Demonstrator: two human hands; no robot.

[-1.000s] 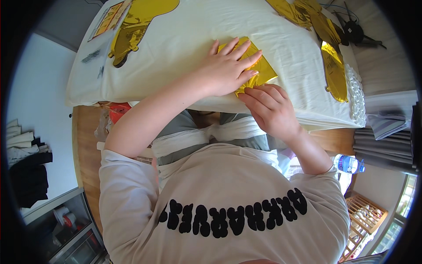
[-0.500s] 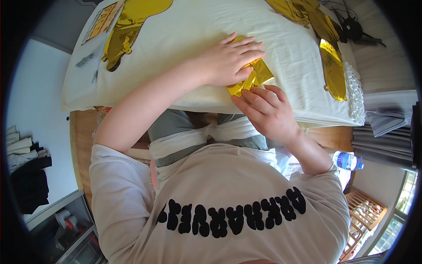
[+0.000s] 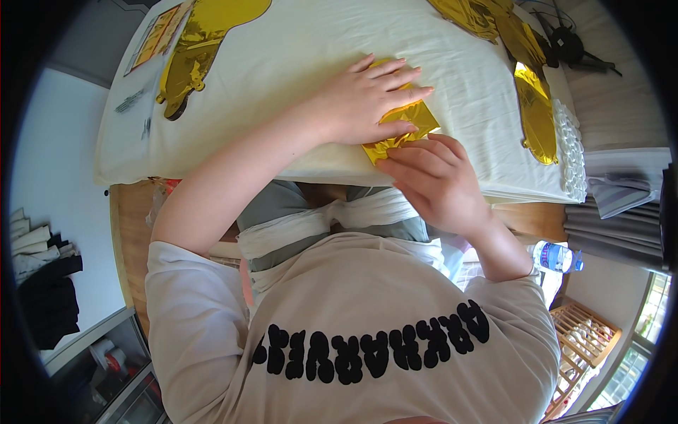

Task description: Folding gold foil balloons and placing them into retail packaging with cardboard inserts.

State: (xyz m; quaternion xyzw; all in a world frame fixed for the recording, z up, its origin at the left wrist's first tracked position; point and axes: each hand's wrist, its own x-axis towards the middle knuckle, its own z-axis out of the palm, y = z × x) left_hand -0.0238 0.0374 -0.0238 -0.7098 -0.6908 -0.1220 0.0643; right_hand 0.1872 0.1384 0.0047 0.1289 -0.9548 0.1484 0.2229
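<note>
The left hand (image 3: 360, 106) lies flat, pinning the folded gold foil sheet (image 3: 402, 127) at the near edge of the white cloth-covered table (image 3: 282, 63), while the right hand (image 3: 434, 180) pinches its near corner; pressing evenly there should keep the crease sharp.

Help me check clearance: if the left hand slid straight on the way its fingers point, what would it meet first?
The left hand points right across the white cloth; probably the long gold foil piece first.
</note>
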